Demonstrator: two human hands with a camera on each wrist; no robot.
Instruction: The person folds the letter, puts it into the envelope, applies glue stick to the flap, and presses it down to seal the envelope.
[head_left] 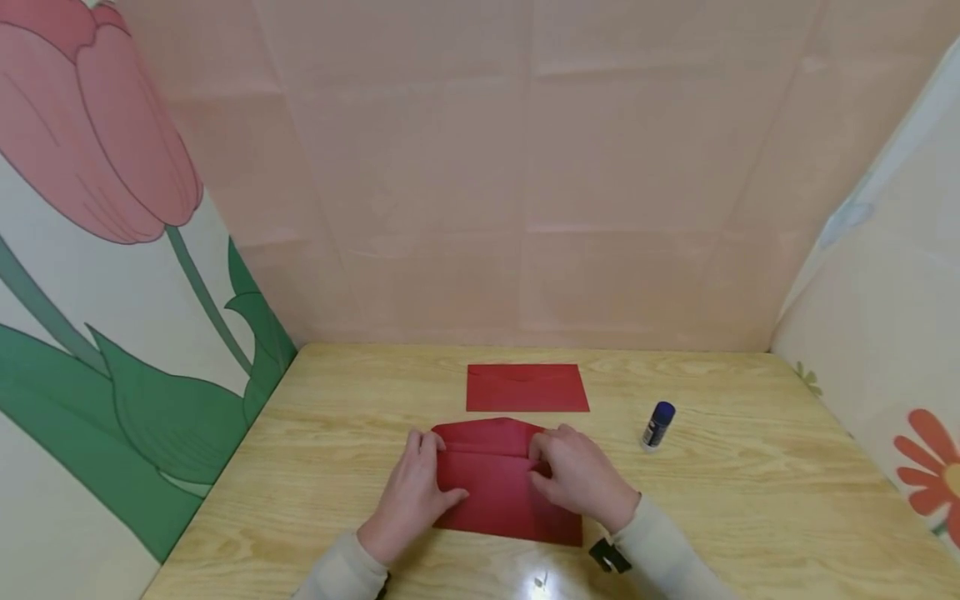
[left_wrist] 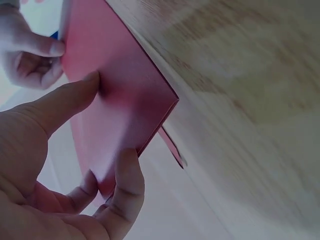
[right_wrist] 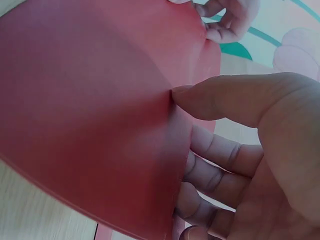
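Note:
A red paper envelope (head_left: pixel 491 496) is held in both hands over the near part of the table, its pointed flap (head_left: pixel 487 433) raised on the far side. At its left edge the left hand (head_left: pixel 416 492) grips it, the thumb on the front face and the fingers along the side. The right hand (head_left: pixel 581 475) holds the opposite edge. Seen from the right wrist, the right thumb (right_wrist: pixel 215 100) presses the red face (right_wrist: pixel 100 115) while the other fingers are partly hidden at its edge. In the left wrist view, the left thumb (left_wrist: pixel 65 102) lies against the paper.
Beyond the held envelope, a second red envelope (head_left: pixel 527 388) lies flat on the wooden table (head_left: pixel 337 417). A glue stick (head_left: pixel 657 426) with a dark blue cap stands to the right. A pink covering (head_left: pixel 525 208) rises behind, with flower-patterned panels at both sides.

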